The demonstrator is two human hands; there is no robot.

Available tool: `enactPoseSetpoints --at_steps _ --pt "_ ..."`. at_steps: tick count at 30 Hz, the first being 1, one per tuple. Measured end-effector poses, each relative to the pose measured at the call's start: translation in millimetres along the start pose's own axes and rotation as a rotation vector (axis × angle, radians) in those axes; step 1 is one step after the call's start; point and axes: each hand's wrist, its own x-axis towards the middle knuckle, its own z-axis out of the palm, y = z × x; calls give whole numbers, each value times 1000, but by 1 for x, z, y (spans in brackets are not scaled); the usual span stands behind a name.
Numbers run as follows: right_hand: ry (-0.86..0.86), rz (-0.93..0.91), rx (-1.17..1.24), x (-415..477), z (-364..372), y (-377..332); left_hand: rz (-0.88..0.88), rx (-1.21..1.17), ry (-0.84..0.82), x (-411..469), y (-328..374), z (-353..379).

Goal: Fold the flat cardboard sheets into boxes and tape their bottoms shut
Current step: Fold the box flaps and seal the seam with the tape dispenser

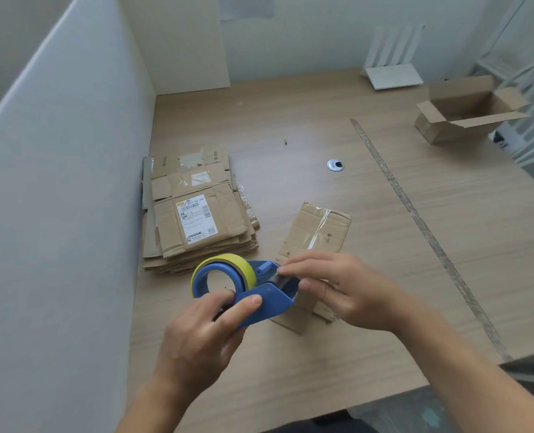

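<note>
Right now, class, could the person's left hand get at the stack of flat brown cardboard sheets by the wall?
Probably yes, once freed. The left hand grips the blue plastic tape dispenser, so it is busy, but the stack of flat brown cardboard sheets lies just beyond the dispenser, unobstructed.

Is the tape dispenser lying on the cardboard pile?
No, the left hand grips the tape dispenser clear of the pile, and the right hand pinches its tape.

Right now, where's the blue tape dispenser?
Head view, lower centre: the blue tape dispenser sits in the left hand, the right hand pinching its tape end, near the flat cardboard stack.
</note>
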Motion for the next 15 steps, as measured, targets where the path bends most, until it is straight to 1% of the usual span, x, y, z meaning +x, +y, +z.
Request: enactPoseSetpoints --at_steps 4,8,10,13,15 --pt "41 -59 5 2 2 -1 19 5 -2 0 -1 2" --pt "205 -84 56 6 5 1 62 -7 -1 3 3 -1" --pt "293 -117 -1 7 7 0 67 2 -2 5 6 -3" --pt "427 -171 -156 7 10 -3 54 6 5 11 11 -7" --pt "496 -185 -188 7 10 -3 58 14 24 15 15 -9"
